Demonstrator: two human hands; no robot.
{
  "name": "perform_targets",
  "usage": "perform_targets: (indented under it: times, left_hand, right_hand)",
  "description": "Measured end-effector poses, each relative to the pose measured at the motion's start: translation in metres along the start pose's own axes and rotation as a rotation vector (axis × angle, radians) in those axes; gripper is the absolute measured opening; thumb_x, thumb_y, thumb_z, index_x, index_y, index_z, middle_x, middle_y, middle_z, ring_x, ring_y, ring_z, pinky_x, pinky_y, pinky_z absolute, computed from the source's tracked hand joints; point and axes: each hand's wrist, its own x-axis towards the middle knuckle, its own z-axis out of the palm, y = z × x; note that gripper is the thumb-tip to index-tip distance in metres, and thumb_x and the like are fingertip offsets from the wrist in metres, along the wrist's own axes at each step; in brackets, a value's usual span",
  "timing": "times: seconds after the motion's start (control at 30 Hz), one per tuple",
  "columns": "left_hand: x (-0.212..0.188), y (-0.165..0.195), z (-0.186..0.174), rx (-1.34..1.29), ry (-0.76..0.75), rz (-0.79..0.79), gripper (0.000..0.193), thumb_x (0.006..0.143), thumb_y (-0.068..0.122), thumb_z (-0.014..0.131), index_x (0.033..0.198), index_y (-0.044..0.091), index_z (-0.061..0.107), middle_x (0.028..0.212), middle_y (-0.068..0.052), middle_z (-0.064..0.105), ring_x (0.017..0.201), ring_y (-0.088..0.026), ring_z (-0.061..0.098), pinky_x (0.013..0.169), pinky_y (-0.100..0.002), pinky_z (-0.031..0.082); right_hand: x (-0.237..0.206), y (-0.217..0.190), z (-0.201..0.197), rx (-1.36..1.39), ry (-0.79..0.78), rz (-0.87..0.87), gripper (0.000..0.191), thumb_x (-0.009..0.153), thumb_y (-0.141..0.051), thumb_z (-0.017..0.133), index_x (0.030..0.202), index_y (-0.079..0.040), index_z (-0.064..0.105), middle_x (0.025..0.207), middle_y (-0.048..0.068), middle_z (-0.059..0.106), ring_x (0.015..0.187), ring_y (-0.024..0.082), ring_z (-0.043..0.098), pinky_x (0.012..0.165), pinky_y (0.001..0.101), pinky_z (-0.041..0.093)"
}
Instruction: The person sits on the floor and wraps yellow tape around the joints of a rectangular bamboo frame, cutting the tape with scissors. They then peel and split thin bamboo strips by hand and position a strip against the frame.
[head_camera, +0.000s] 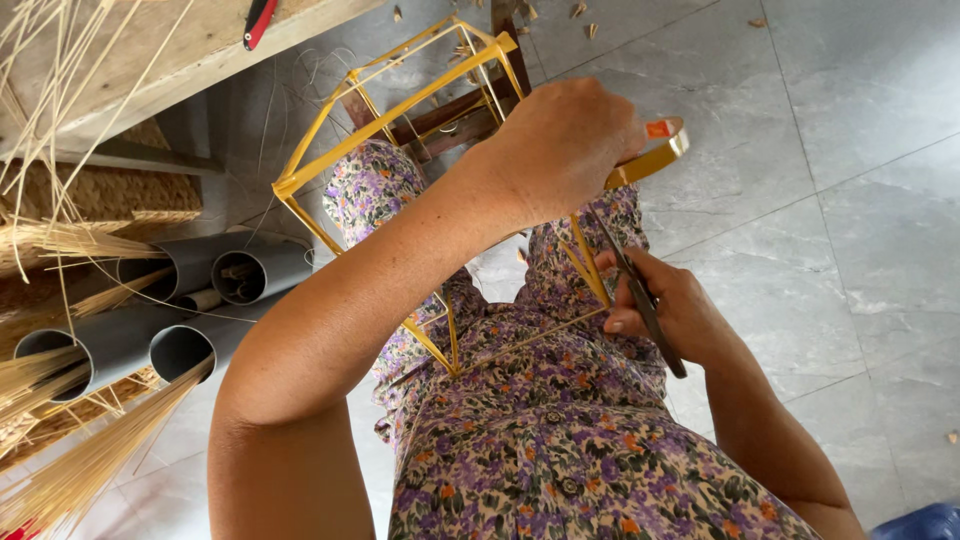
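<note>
A frame of thin yellow-wrapped sticks (385, 115) rests over my lap, its far end above the grey floor. My left hand (560, 145) reaches across it and grips a roll of yellow tape (655, 155), whose strip runs down to a stick of the frame. My right hand (670, 310) sits just below, closed on dark scissors (645, 300) whose blades point up toward the tape strip. My flowered purple dress (540, 430) fills the lower middle.
Grey plastic pipes (190, 275) lie on the floor at left among bundles of pale straw sticks (85, 455). A wooden table edge (180, 50) with a red-handled tool (258, 20) is at top left. Grey floor tiles (850, 150) spread right.
</note>
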Motion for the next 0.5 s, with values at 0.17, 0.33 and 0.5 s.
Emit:
perform_targets:
  times: [0.17,0.33,0.5]
  left_hand:
    - [0.0,0.001,0.004,-0.053,0.046,0.002,0.008,0.073,0.004,0.071,0.076,0.011,0.075,0.067,-0.015,0.068,0.072,-0.037,0.071,0.063,-0.05,0.055]
    - [-0.002,-0.001,0.005,-0.138,0.092,-0.018,0.006,0.07,0.006,0.073,0.071,0.012,0.072,0.066,-0.013,0.067,0.071,-0.038,0.069,0.059,-0.051,0.052]
    - [-0.006,-0.001,0.007,-0.117,0.119,0.017,0.009,0.072,0.006,0.072,0.07,0.014,0.069,0.066,-0.011,0.067,0.069,-0.036,0.069,0.059,-0.051,0.051]
  right_hand:
    - [-0.001,0.006,-0.001,-0.025,0.014,-0.04,0.075,0.067,-0.036,0.089,0.132,-0.007,0.063,0.069,-0.001,0.062,0.063,0.01,0.059,0.057,0.0279,0.049]
    - [0.013,0.011,0.006,0.084,0.051,-0.023,0.079,0.068,-0.045,0.086,0.132,-0.006,0.064,0.069,-0.002,0.057,0.062,0.008,0.054,0.056,0.0266,0.046]
    - [0.018,0.016,0.011,0.095,0.085,-0.04,0.083,0.066,-0.054,0.085,0.13,-0.005,0.065,0.068,-0.002,0.055,0.06,0.008,0.052,0.054,0.0253,0.044]
